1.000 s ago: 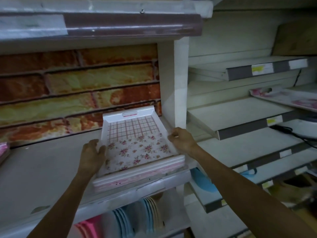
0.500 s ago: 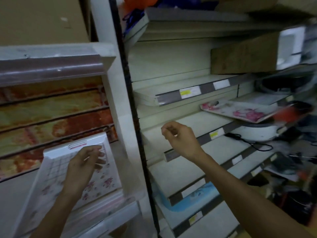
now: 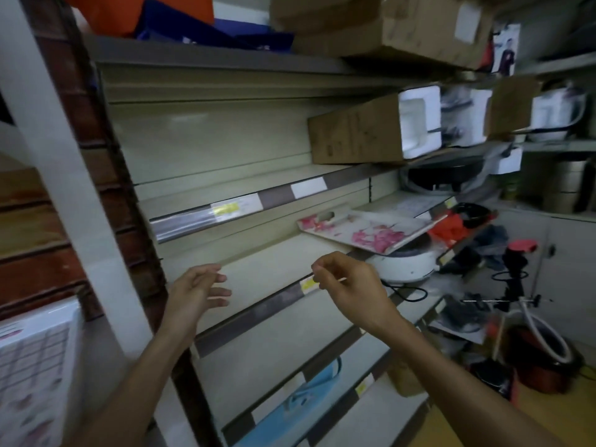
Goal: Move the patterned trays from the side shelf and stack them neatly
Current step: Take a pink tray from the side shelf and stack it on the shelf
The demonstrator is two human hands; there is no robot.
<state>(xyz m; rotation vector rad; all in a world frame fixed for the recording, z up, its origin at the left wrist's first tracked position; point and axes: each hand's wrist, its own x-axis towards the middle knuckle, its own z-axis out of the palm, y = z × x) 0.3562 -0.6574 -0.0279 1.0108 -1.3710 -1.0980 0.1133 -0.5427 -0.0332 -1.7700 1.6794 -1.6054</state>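
A white tray with pink flower print lies tilted on the right-hand shelving, its handle slot toward me, resting partly on a white round appliance. The stacked white tray with a pink grid and flowers shows at the lower left edge, on the shelf left of the white post. My left hand hovers in front of the bare cream shelf with its fingers apart, holding nothing. My right hand is raised beside it, fingers loosely curled and empty, below and left of the pink tray.
A white upright post divides the brick-backed unit from the cream shelves. Cardboard boxes sit on the upper shelves. Cables, a red lid and a coiled hose clutter the right side. A light blue item lies on a low shelf.
The view has swung right. My left hand has come off the grid tray stack and moved across the post. My right hand stays raised toward the pink tray.
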